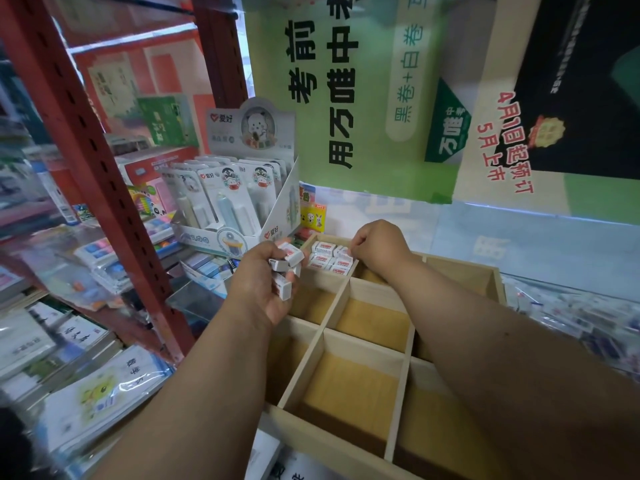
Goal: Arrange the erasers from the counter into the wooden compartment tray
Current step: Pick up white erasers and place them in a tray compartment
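A white cardboard display box of carded correction tapes [239,188] stands just right of the red metal shelf post [93,161], with plastic-wrapped booklets [100,386] below-left.

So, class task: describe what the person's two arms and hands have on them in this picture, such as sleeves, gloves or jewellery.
Both forearms are bare right up to the frame edge, with no sleeves showing. The left hand and right hand wear no gloves, and no watch, bracelet or ring is visible.

Two hands [266,275], one tray [367,341]

White erasers [329,259] with red print, pale wooden tray [367,317], red shelf post [104,188]
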The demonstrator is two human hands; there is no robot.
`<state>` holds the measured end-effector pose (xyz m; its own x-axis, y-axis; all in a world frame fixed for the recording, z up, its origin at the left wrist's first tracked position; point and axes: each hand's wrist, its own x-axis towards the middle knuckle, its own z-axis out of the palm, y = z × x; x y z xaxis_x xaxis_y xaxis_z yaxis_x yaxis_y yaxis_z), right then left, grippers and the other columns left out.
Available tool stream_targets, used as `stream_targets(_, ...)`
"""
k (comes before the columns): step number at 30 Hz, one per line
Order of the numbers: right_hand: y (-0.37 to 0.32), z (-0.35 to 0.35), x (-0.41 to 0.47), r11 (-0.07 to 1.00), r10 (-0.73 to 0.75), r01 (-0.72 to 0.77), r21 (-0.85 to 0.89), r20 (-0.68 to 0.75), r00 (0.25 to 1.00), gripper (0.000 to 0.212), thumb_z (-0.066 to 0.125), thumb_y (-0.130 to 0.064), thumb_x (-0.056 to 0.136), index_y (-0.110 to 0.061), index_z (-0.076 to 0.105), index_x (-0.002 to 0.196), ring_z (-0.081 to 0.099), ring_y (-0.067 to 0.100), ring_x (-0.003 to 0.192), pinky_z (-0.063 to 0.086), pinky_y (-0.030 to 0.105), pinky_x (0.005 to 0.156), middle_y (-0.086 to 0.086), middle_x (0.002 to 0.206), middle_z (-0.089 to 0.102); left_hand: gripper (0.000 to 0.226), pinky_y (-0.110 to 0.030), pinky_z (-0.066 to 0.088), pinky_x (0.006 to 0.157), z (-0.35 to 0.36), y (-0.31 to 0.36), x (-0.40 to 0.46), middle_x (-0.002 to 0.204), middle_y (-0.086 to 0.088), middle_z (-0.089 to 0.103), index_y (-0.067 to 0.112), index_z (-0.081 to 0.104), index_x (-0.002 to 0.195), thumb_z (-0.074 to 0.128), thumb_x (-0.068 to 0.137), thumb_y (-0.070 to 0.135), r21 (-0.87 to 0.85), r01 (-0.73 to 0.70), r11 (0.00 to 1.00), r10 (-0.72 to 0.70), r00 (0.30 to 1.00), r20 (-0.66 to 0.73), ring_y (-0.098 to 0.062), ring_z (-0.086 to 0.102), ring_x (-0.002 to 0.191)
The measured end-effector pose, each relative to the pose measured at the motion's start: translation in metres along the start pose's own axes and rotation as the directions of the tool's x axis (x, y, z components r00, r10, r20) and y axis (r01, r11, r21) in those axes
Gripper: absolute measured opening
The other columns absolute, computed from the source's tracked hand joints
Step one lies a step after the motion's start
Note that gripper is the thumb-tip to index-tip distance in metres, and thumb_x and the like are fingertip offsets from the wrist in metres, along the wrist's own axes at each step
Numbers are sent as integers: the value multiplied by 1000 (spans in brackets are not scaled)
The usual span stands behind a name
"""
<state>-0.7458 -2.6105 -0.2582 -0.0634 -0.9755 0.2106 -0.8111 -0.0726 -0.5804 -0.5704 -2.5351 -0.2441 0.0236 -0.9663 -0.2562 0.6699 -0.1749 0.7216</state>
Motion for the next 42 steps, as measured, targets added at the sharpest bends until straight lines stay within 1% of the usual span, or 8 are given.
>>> stream_targets(7, -10, -1, -7, 992, 10, 6, -129, 123, 992, 29, 42, -11, 89, -8, 49, 60, 40, 25, 100, 36, 31, 86, 8, 90, 39, 33, -16, 44, 37, 2, -2, -3, 103, -17, 63, 11, 45, 119, 54, 89, 1, 69, 4, 998, 0, 998, -59, -22, 68, 86)
stream_targets(9, -14, -4, -11, 986, -59, 80, -145, 144, 988, 27, 42, -15, 90, -10, 60, 70, 38, 26, 104, 35, 32, 86, 7, 95, 36, 33, -16, 45, 37, 3, -2, -3, 109, -17, 64, 11, 47, 118, 59, 88, 4, 83, 3, 997, 3, 997, -79, -23, 66, 93)
stream_targets(12, -30, -11, -21, 941, -265, 233, 243, 107, 958, 19, 62, -18, 88, -15, 69, 106, 46, 12, 89, 39, 23, 79, 0, 90, 46, 23, -15, 43, 36, 6, -2, -3, 106, -16, 65, 8, 53, 111, 59, 89, 5, 75, -9, 997, 14, 997, -72, -20, 66, 82)
stream_targets(15, -47, -18, -37, 793, -396, 252, 554, 155, 905, 25, 78, -17, 77, -17, 67, 99, 51, 7, 71, 44, 14, 67, -4, 85, 59, 9, -14, 40, 34, 10, 0, -6, 82, -11, 65, 7, 57, 101, 55, 93, 6, 54, -11, 998, 13, 999, -35, -11, 60, 53)
stream_targets(21, -50, -10, -36, 802, -355, 252, 542, 92, 930, 19, 80, -10, 73, -4, 72, 90, 62, 5, 61, 49, 16, 62, -3, 72, 67, 16, -14, 40, 33, 10, 0, -7, 76, -9, 64, 5, 57, 110, 54, 93, 6, 63, -9, 998, 8, 1000, 20, -10, 59, 51)
stream_targets(26, -41, -15, -31, 834, -243, 192, 517, 31, 970, 7, 73, -2, 78, -5, 73, 85, 62, 6, 63, 50, 22, 67, 0, 72, 67, 33, -21, 50, 40, 8, 1, -5, 96, -21, 66, -1, 47, 125, 53, 93, 3, 1, 12, 1000, -12, 1000, -4, -30, 67, 98)
stream_targets(39, -42, -7, -27, 851, -157, 114, 513, 42, 987, 12, 71, -1, 72, -12, 69, 79, 68, 16, 69, 54, 27, 69, 4, 71, 71, 36, -18, 45, 35, 7, 0, -2, 116, -25, 65, -4, 49, 130, 47, 97, 12, 22, 69, 997, -70, 996, 59, -28, 69, 81)
stream_targets(42, -30, -6, -23, 918, -162, 148, 368, 9, 987, 12, 71, -3, 76, -10, 74, 86, 60, 9, 70, 49, 21, 65, 3, 83, 70, 32, -17, 42, 32, 1, 2, 1, 97, -16, 68, 2, 52, 117, 50, 97, 28, -47, 87, 995, -84, 995, 50, -22, 70, 63)
